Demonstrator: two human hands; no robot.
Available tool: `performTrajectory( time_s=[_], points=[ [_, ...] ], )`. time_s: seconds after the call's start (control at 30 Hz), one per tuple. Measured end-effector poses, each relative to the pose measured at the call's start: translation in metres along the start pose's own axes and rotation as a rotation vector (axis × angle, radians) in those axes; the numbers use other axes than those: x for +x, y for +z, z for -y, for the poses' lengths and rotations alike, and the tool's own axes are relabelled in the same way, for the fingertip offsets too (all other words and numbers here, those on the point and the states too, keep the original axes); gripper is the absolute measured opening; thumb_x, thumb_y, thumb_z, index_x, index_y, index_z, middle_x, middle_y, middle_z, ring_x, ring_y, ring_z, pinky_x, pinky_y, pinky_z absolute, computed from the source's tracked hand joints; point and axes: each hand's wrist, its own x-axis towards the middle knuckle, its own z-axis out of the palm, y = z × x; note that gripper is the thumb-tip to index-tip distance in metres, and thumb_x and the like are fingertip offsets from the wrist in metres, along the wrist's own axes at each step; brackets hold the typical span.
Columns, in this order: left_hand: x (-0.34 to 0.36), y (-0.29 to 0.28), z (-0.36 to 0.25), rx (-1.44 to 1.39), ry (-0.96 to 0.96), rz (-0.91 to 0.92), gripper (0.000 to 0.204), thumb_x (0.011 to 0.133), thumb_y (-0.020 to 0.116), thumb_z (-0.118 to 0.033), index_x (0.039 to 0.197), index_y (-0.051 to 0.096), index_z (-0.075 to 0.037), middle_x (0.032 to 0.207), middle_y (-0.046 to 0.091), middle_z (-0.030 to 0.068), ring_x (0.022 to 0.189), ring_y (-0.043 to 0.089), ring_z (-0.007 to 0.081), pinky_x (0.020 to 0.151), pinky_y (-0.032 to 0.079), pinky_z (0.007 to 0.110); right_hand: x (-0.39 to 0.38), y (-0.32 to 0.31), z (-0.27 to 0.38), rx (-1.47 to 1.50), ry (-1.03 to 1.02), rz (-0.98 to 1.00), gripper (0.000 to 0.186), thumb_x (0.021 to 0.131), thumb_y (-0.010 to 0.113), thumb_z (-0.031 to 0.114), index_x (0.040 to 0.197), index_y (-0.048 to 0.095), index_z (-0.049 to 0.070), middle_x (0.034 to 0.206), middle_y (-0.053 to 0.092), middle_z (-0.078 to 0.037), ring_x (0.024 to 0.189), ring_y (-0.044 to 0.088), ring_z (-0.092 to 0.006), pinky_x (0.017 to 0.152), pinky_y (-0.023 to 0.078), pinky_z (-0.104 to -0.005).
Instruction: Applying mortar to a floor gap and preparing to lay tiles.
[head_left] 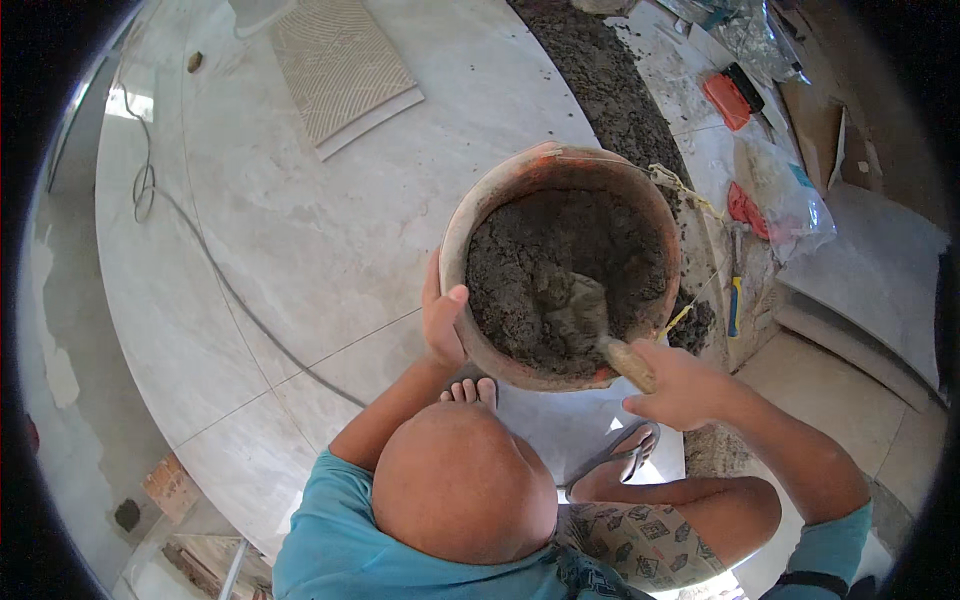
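Note:
A round bucket with a worn, mortar-smeared rim stands in front of me, holding dark grey wet mortar. My left hand grips the bucket's left side, thumb at the rim and fingers against the outer wall. In my right hand is the wooden handle of a trowel, held over the near right rim. The trowel's mortar-coated blade slants into the mortar, its tip partly buried.
A tile with combed adhesive lies on the pale tiled floor. A cable crosses the left side. Beyond the bucket runs a mortar strip. Rightward are a hammer, plastic bag, red tool and stacked tiles.

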Motion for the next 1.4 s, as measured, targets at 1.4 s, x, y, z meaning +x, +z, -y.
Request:
performTrajectory(
  time_s=[1.4],
  points=[
    [-0.01,0.047,-0.012,0.057,-0.039,0.02,0.057,0.103,0.029,-0.043,0.139,0.042,-0.001,0.136,0.051,0.0159,0.126,0.049,0.0299,0.107,0.038,0.044,0.018,0.04,-0.008,0.67,-0.083,0.097,0.03,0.08,0.063,0.01,0.103,0.045,0.003,0.069,0.054,-0.008,0.048,0.054,-0.0164,0.041,0.042,-0.0328]
  ],
)
